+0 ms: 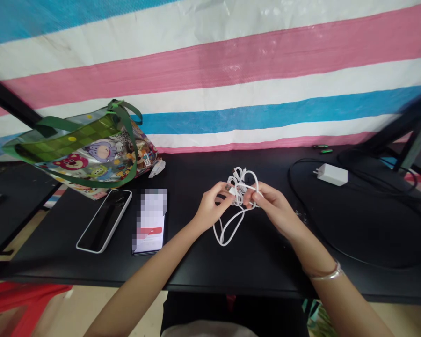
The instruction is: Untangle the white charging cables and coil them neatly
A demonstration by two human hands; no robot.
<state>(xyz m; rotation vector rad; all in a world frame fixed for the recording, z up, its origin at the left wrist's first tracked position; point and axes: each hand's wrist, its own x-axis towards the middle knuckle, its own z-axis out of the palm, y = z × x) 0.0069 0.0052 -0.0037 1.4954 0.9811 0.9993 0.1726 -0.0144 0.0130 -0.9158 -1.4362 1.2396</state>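
Left grip (212, 206) pinches white cable (239, 200) by plug (230, 189), right grip (275, 208) clasps its loops, apparently keeping bundle together; charger (332, 174) right of both.

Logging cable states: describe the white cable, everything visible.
The white cable is thin, smooth and plastic-looking, gathered into an untidy bundle of coils held in front of the person. A plug with a white body and a darker, metallic-looking end shows at the left hand; the right hand grips coils on the other side. One larger loop droops below the bundle, over the black table; whether it touches is unclear.
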